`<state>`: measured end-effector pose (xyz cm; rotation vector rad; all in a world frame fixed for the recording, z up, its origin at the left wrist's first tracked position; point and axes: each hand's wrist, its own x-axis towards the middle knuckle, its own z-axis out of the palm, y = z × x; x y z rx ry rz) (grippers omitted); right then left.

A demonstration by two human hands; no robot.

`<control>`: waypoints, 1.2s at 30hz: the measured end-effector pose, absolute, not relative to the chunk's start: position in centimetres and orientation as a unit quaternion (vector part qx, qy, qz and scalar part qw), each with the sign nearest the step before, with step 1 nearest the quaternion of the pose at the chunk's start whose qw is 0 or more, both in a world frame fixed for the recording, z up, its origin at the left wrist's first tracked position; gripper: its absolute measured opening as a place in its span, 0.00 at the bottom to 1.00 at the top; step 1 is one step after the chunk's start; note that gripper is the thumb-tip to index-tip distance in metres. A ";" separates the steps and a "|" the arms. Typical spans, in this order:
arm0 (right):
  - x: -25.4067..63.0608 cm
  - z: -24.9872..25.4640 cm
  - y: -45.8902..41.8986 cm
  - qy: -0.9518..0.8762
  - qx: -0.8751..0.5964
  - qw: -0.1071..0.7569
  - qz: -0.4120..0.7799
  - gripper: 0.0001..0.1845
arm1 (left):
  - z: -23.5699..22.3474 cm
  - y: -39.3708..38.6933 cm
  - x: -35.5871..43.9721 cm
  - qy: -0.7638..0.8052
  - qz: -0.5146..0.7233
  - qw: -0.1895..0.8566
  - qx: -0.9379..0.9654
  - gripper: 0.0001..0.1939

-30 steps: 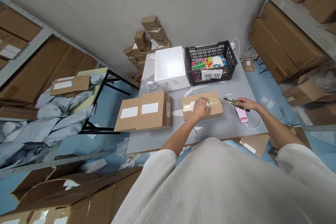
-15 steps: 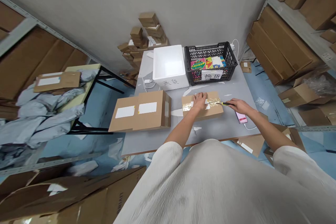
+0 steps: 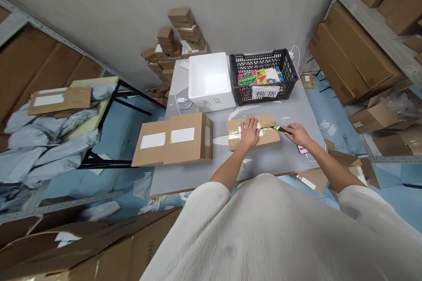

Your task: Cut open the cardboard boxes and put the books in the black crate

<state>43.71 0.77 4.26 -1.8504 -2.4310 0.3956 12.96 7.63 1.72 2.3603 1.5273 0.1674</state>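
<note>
Cardboard box (image 3: 266,137), 1; knife (image 3: 282,130), 1

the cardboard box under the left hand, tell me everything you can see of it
The cardboard box is plain brown, oblong and low, lying flat on the grey table with its long side across the view. Shiny, yellowish tape shows on it, and a white label is partly covered by the left hand, pressed on top. A dark line runs along its top seam. The cutter in the right hand meets its right end. Its contents are hidden.
</note>
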 end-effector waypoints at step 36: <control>32.7 2.9 13.0 -0.783 -0.566 0.108 0.235 0.22 | 1.3 1.4 5.2 0.497 0.035 0.139 0.856 0.37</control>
